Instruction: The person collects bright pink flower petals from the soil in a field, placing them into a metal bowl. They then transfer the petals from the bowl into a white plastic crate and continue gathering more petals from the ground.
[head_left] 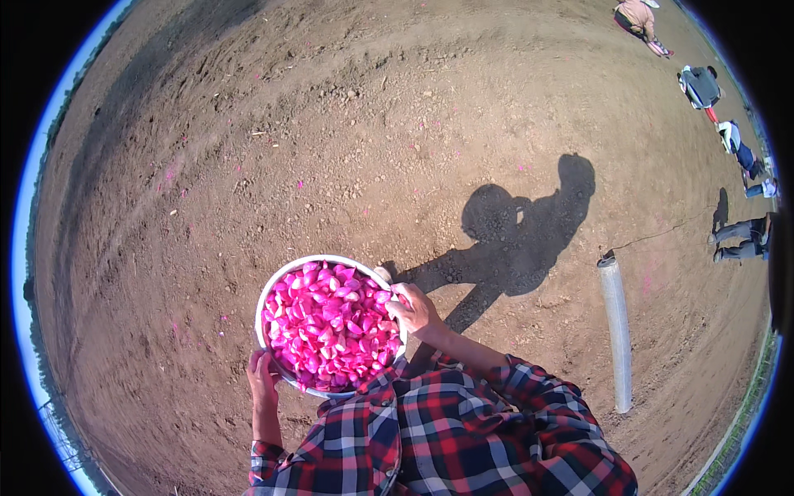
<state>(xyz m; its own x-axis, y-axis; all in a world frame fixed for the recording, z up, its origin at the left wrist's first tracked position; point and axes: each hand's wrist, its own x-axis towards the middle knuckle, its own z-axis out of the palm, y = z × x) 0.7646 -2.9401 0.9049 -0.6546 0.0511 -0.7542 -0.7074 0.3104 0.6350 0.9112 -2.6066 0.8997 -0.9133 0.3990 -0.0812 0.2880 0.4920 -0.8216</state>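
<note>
A round white basin (275, 369) is held against the front of my plaid shirt. Small bright pink pieces, shaped like garlic cloves or small bulbs (331, 322), heap up inside it. My left hand (262, 376) is closed on the rim at the lower left, its fingers partly hidden by the basin's edge. On the right side, my right hand (416, 311) grips the rim, its thumb and fingertips bent over the edge beside the pink pieces.
Bare brown soil (347, 165) spreads around me, with clods and scattered pink bits. A long grey tube (616, 339) lies to the right, a thin dark line running from its far end. My shadow (529, 236) falls ahead. Several people, one in grey trousers (740, 240), are along the right edge.
</note>
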